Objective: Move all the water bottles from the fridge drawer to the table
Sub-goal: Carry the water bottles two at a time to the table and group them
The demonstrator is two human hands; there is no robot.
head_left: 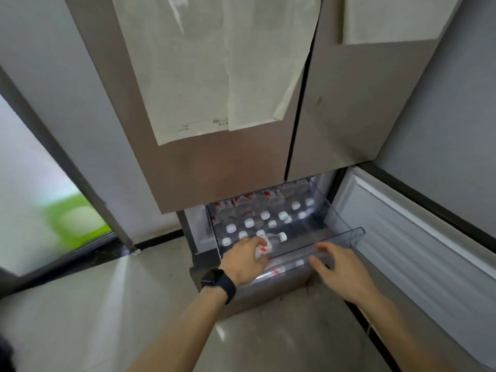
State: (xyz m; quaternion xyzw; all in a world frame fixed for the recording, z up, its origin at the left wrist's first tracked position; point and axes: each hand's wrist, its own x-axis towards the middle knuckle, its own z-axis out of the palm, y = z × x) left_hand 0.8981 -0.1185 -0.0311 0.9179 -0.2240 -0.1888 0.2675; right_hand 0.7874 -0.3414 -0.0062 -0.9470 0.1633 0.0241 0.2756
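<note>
bottle [268,244] lies tilted in your left hand [245,257], fingers wrapped round it, cap pointing right toward your spread, empty right hand [341,267].

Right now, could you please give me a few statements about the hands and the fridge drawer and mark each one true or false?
1. The left hand grips a tilted water bottle over the drawer. True.
2. The right hand also holds a bottle. False: it is open and empty, near the drawer's front edge.
3. The drawer is nearly empty. False: many white-capped bottles stand upright in it.
4. A dark watch sits on the left wrist. True.
5. The upper fridge doors are open. False: both are shut, with pale paper sheets on them.
</note>
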